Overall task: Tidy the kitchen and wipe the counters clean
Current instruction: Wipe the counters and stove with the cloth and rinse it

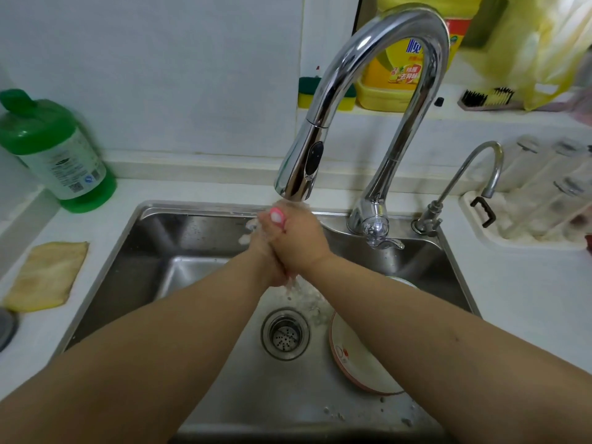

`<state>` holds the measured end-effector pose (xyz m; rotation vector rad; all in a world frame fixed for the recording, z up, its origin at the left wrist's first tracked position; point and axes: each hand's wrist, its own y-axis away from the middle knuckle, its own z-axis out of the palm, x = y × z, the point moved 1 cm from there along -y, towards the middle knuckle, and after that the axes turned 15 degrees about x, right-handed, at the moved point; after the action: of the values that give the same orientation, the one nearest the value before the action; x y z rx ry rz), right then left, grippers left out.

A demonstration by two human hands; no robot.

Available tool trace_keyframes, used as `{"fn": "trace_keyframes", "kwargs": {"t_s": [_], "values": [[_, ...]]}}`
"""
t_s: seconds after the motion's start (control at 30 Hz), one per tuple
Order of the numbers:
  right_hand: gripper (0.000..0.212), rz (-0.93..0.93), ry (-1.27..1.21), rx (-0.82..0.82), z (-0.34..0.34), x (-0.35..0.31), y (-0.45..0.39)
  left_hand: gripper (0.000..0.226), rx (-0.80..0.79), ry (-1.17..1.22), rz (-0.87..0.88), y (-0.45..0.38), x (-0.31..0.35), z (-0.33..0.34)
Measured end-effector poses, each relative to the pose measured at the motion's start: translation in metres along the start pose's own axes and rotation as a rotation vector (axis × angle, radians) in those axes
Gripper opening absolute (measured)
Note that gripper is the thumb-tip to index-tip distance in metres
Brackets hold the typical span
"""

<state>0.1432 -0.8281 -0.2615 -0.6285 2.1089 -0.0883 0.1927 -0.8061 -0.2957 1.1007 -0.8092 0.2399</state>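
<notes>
Both hands meet under the running faucet (368, 100): the right hand (301, 245) lies over the left hand (267, 251), fingers wrapped round it, soapy; whether the left curls I cannot tell. A pink thing (277, 216) shows at their top. Judged, this is a rinse; rubbing low over the sink (179, 238) would keep splash off the desk (519, 290). At 9 o'clock lies the yellow cloth (45, 275) for wiping; a plate (358, 357) at 5 o'clock awaits, a green bottle (61, 152) at 10.

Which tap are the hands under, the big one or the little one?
The big curved tap. Its spray head sits right above the two clasped hands. The little thin tap stands off to the right, by the sink's corner.
</notes>
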Motion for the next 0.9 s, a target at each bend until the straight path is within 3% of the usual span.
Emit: {"fn": "trace_keyframes", "kwargs": {"t_s": [0.07, 0.13, 0.23, 0.33, 0.4, 0.53, 0.63, 0.7, 0.73, 0.83, 0.9], "values": [[0.031, 0.061, 0.037, 0.02, -0.001, 0.008, -0.009, 0.046, -0.004, -0.05, -0.096, 0.008, 0.007, 0.002], [0.028, 0.196, 0.019, 0.017, -0.002, 0.016, -0.016, 0.046, 0.063, -0.211, -0.054, 0.007, 0.01, -0.002], [0.031, 0.322, 0.085, 0.012, -0.006, 0.033, -0.024, 0.025, -0.009, -0.306, -0.013, 0.007, 0.023, 0.0], [0.063, 0.522, 0.07, -0.124, -0.004, 0.057, -0.024, 0.039, -0.038, -0.263, -0.036, 0.004, 0.035, -0.007], [0.089, 0.717, -0.131, -0.275, -0.001, 0.07, -0.015, 0.027, -0.009, -0.241, 0.031, 0.001, 0.045, -0.013], [0.054, 0.852, -0.382, -0.403, -0.008, 0.07, -0.008, 0.037, 0.078, -0.275, 0.175, -0.013, 0.049, -0.034], [0.029, 0.966, -0.666, -0.243, -0.01, 0.058, -0.018, 0.028, 0.143, -0.341, 0.182, -0.033, 0.04, -0.05], [0.012, 0.968, -0.756, -0.108, -0.008, 0.044, -0.025, 0.01, 0.17, -0.36, 0.165, -0.027, 0.033, -0.056], [0.018, 0.934, -0.754, -0.075, -0.006, 0.039, -0.027, 0.004, 0.167, -0.366, 0.129, -0.026, 0.029, -0.056], [0.013, 0.782, -0.745, -0.053, -0.003, 0.017, -0.02, 0.026, 0.056, -0.331, -0.032, -0.018, 0.024, -0.05], [0.015, 0.705, -0.776, -0.048, 0.001, -0.001, -0.008, 0.047, -0.148, -0.273, -0.088, -0.003, 0.027, -0.04]]}}
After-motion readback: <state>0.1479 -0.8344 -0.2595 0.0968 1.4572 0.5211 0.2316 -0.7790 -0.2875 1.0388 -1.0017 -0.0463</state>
